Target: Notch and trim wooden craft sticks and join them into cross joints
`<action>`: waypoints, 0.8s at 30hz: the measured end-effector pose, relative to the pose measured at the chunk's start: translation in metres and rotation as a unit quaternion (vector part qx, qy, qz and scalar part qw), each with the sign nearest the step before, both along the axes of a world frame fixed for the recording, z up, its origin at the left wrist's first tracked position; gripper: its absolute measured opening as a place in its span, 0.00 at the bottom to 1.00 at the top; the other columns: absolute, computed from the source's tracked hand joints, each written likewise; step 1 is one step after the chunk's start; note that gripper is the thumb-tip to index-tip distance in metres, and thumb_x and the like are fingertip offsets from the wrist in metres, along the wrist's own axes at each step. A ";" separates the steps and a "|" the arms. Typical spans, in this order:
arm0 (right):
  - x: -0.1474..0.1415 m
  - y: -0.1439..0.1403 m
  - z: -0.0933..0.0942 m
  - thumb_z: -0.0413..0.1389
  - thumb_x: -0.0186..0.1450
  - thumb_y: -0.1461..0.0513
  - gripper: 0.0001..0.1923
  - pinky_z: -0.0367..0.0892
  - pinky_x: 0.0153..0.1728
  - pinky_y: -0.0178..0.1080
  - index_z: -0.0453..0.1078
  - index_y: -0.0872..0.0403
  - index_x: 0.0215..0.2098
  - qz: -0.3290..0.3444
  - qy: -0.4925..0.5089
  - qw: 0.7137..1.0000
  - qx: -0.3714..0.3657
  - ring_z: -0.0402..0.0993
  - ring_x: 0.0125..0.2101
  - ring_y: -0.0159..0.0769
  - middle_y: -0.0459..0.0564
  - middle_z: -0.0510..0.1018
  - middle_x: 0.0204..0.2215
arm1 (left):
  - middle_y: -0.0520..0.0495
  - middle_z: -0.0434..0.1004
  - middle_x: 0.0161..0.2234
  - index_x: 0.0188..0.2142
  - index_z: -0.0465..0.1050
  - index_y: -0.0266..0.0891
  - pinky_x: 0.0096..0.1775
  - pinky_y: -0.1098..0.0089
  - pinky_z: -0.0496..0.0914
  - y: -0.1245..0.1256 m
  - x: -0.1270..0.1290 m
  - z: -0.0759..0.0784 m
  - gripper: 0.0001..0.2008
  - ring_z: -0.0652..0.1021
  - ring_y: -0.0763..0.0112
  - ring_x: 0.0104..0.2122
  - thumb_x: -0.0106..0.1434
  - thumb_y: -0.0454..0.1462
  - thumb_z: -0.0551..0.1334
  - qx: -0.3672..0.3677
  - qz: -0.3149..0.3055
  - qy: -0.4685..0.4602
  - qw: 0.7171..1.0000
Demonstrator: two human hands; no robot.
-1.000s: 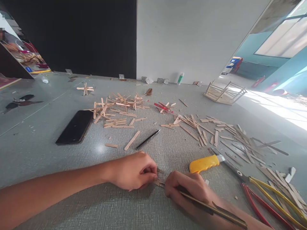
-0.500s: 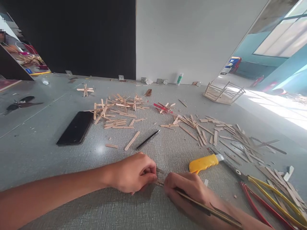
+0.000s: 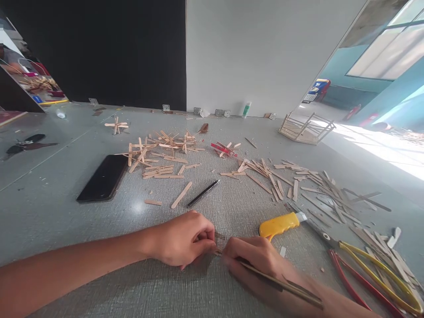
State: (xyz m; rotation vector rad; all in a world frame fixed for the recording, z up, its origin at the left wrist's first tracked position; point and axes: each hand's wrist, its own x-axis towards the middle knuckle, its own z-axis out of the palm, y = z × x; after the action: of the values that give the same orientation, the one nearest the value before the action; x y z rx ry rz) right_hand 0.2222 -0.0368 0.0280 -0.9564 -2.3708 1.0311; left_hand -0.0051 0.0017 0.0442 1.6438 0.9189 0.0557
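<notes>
A small wooden stick piece [image 3: 219,236] was pinched flat under the left hand [image 3: 183,238], its grip closed. A thin metal-bladed tool [image 3: 281,285] was clasped in the right hand [image 3: 256,258]; a yellow plastic cutter [image 3: 278,224] lay just beyond on the textured grey table [image 3: 66,221].

One phone [image 3: 102,178], one pen [image 3: 203,193]

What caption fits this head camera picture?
Left hand pins a small wood piece while right hand works it with a thin tool.

Bare table [image 3: 66,221] left — stick litter [image 3: 314,185] right.
</notes>
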 end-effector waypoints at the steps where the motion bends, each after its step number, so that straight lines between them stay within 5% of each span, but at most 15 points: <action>1: 0.001 0.000 0.000 0.46 0.74 0.63 0.13 0.51 0.23 0.34 0.56 0.50 0.30 -0.005 -0.002 1.000 -0.001 0.52 0.21 0.28 0.38 0.58 0.23 | 0.59 0.66 0.17 0.28 0.67 0.40 0.15 0.79 0.60 0.000 0.000 0.000 0.12 0.67 0.78 0.12 0.70 0.36 0.58 -0.001 0.000 -0.001 1.000; 8: 0.012 -0.006 -0.010 0.46 0.75 0.62 0.13 0.56 0.20 0.31 0.64 0.51 0.32 -0.016 0.026 1.000 -0.004 0.60 0.19 0.26 0.41 0.68 0.21 | 0.59 0.68 0.18 0.27 0.67 0.40 0.18 0.79 0.61 0.002 -0.002 -0.002 0.13 0.67 0.80 0.12 0.70 0.36 0.59 -0.025 0.004 -0.027 0.999; 13: 0.016 -0.007 -0.022 0.44 0.78 0.53 0.17 0.60 0.17 0.32 0.71 0.54 0.45 -0.198 0.113 0.971 0.067 0.62 0.14 0.28 0.40 0.71 0.16 | 0.59 0.68 0.19 0.29 0.66 0.40 0.18 0.79 0.61 0.005 -0.001 -0.003 0.15 0.69 0.80 0.13 0.72 0.42 0.59 -0.051 0.031 -0.067 0.996; 16: 0.012 -0.001 -0.019 0.42 0.79 0.54 0.20 0.61 0.16 0.32 0.73 0.55 0.51 -0.239 0.097 0.962 0.093 0.61 0.14 0.28 0.41 0.70 0.16 | 0.58 0.71 0.22 0.34 0.66 0.40 0.17 0.79 0.60 0.005 0.001 -0.002 0.16 0.69 0.81 0.13 0.74 0.48 0.56 -0.060 0.070 -0.093 0.991; 24: 0.006 0.002 -0.018 0.49 0.77 0.54 0.17 0.64 0.21 0.32 0.75 0.53 0.38 -0.226 0.049 0.970 0.071 0.61 0.19 0.29 0.41 0.68 0.19 | 0.56 0.76 0.25 0.55 0.74 0.42 0.15 0.80 0.57 -0.001 0.003 -0.004 0.19 0.70 0.81 0.13 0.73 0.50 0.59 -0.068 0.092 -0.134 0.984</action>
State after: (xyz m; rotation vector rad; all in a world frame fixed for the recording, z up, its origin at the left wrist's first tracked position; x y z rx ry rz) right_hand 0.2283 -0.0349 0.0097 -1.2778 -1.9810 0.7037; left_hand -0.0017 0.0008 0.0399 1.3827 0.8452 0.3266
